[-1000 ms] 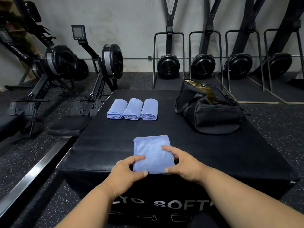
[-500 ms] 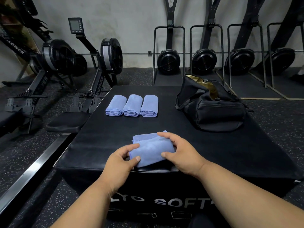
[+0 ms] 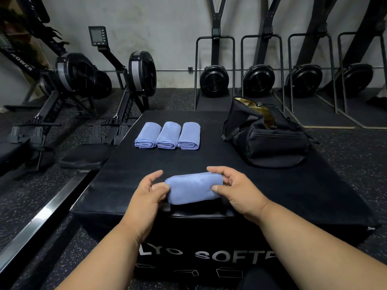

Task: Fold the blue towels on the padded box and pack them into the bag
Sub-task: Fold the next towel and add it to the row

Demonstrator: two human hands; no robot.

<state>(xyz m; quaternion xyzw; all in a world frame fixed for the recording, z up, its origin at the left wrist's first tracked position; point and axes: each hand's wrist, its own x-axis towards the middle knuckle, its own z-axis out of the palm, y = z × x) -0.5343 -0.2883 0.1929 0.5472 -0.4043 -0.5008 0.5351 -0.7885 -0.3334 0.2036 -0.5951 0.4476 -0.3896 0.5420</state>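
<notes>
Two rowers (image 3: pixel 88 84) stand on the floor at far left, off the box (image 3: pixel 272 195). Three rolled towels (image 3: pixel 167 135) lie side by side on its far left part, touching one another, their long axes running away from us.

Nearer, at the front edge, our left hand (image 3: pixel 146 193) pinches the left end of the fourth towel (image 3: pixel 193 188), thumb pressed on its front face and the other fingers curled loosely above and behind the end. This towel is bundled into a short roll whose long axis runs left to right, crosswise to the finished three. It sits between our hands, and we cannot tell whether it rests on the box or is lifted just clear. Our right hand (image 3: pixel 236 190) grips the right end, thumb in front, fingers curved over the top.

Past that hand, to the far right, the bag (image 3: pixel 270 139) lies with its mouth open upward. We judge the right hand nearer to it, so the towel would travel forward and right, or be turned lengthwise to join the row.
</notes>
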